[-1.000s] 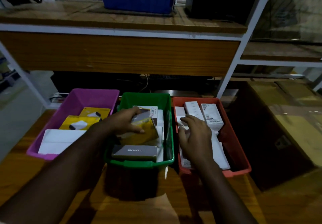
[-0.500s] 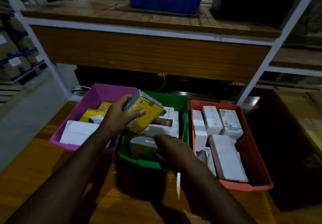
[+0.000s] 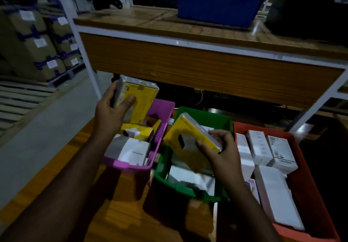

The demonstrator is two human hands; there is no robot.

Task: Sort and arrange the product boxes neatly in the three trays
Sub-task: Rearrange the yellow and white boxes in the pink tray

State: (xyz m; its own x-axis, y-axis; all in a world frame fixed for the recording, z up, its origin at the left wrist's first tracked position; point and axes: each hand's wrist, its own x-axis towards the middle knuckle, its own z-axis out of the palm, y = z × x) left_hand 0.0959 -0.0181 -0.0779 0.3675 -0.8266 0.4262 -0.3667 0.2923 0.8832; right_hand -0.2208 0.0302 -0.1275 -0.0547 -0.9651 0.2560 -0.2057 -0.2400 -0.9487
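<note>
Three trays stand side by side on the wooden table: a purple tray point(image 3: 163, 108) on the left, a green tray point(image 3: 216, 118) in the middle and a red tray point(image 3: 301, 147) on the right. My left hand point(image 3: 111, 113) holds a yellow box point(image 3: 140, 100) upright above the far end of the purple tray. My right hand point(image 3: 222, 153) grips a second yellow box point(image 3: 186, 138), tilted, above the green tray. Yellow and white boxes point(image 3: 131, 147) lie in the purple tray. White boxes point(image 3: 263, 147) fill the red tray. More white boxes point(image 3: 188, 177) lie low in the green tray.
A wooden shelf point(image 3: 188, 60) on a white metal frame overhangs the trays' far side, with a blue bin point(image 3: 216, 0) on it. Stacked cardboard cartons point(image 3: 37, 43) stand at the far left beyond a grey floor. Dark space lies right of the red tray.
My left hand has carried its yellow box from over the green tray to above the purple tray. My right hand has lifted a second yellow box out of the green tray.
</note>
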